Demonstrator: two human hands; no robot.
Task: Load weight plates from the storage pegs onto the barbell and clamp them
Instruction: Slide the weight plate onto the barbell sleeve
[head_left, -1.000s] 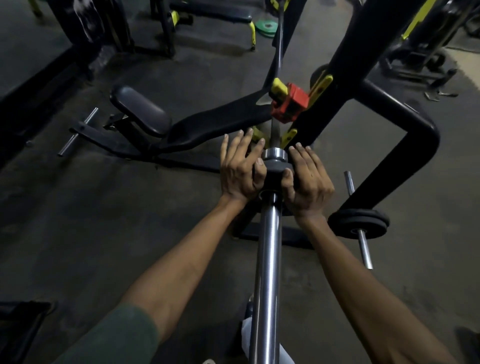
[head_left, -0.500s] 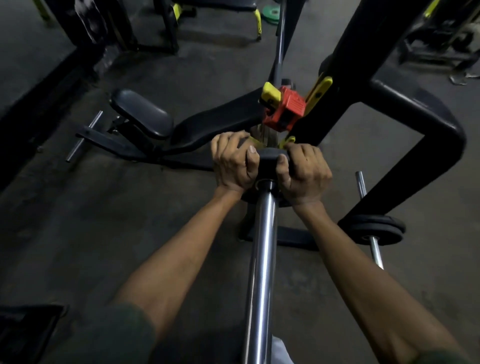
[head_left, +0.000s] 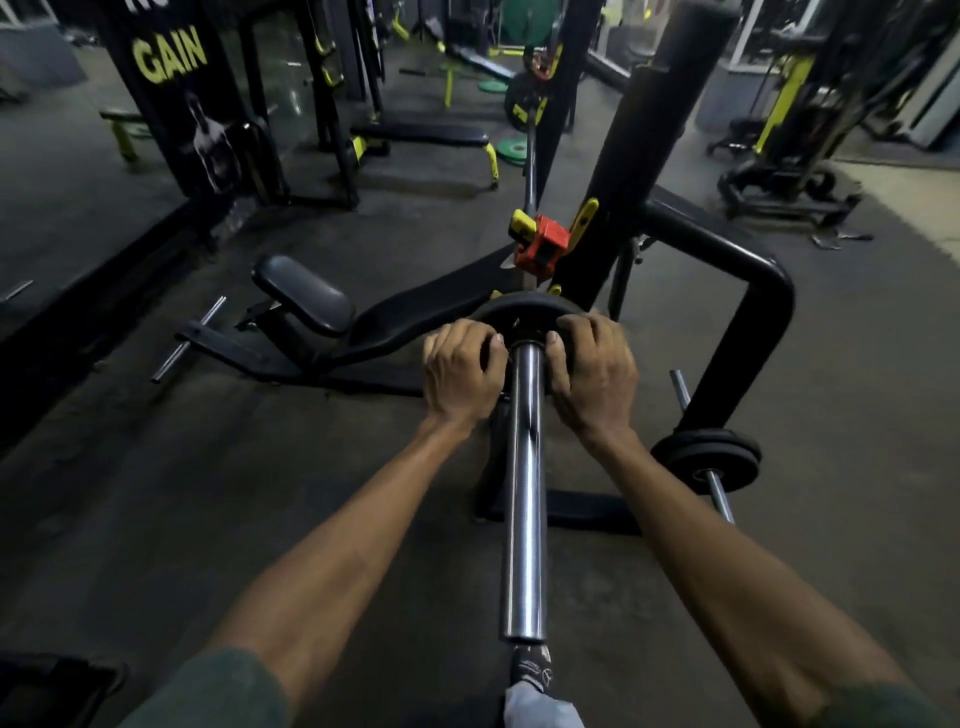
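Note:
A chrome barbell sleeve (head_left: 523, 493) runs away from me up the middle of the view. A black weight plate (head_left: 524, 307) sits on it far along the sleeve. My left hand (head_left: 460, 371) grips the plate's left side with curled fingers. My right hand (head_left: 592, 376) grips its right side. Beyond the plate a red clamp (head_left: 543, 244) with a yellow lever sits on the bar by the rack upright (head_left: 641, 171). More black plates (head_left: 706, 457) hang on a storage peg low on the right.
A black incline bench (head_left: 332, 317) lies left of the bar. The rack's bent black tube (head_left: 758, 322) stands on the right. Green plates (head_left: 511, 150) lie on the floor far back among other benches and machines. My foot (head_left: 530, 675) is under the sleeve end.
Both hands have pushed the plate further along the sleeve toward the red clamp. My view has lifted, showing more of the gym and the sleeve's near end.

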